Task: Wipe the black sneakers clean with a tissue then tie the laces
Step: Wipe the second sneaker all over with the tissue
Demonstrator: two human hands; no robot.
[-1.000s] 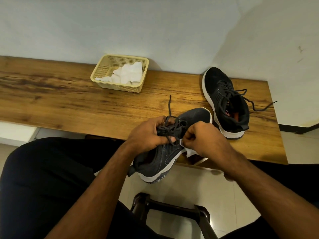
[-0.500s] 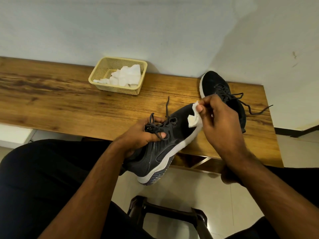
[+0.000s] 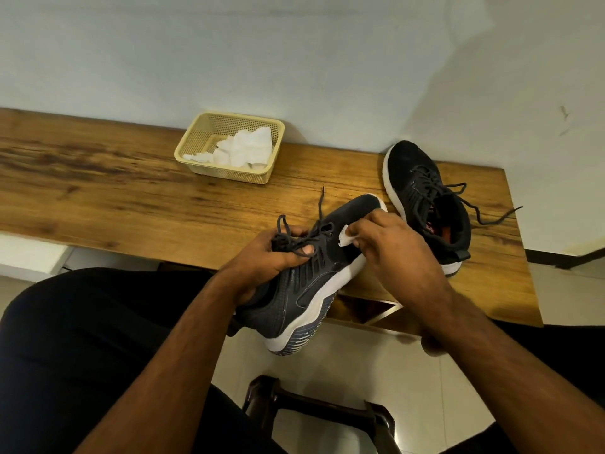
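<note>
My left hand (image 3: 266, 257) grips a dark sneaker (image 3: 314, 283) by its tongue and loose laces, holding it tilted over the front edge of the wooden bench (image 3: 114, 198), toe pointing away. My right hand (image 3: 393, 247) pinches a small white tissue (image 3: 346, 236) and presses it on the sneaker's upper near the toe. A second black sneaker (image 3: 425, 198) with untied laces stands on the bench at the right, close to the wall.
A cream plastic basket (image 3: 199, 139) holding several white tissues sits at the back of the bench against the wall. A dark stool frame (image 3: 314, 407) stands on the tiled floor between my knees. The bench ends at the right near the wall corner.
My right hand with the tissue went from beside the laces up to the sneaker's toe, then came back down onto the upper. The left hand keeps its hold on the sneaker.
</note>
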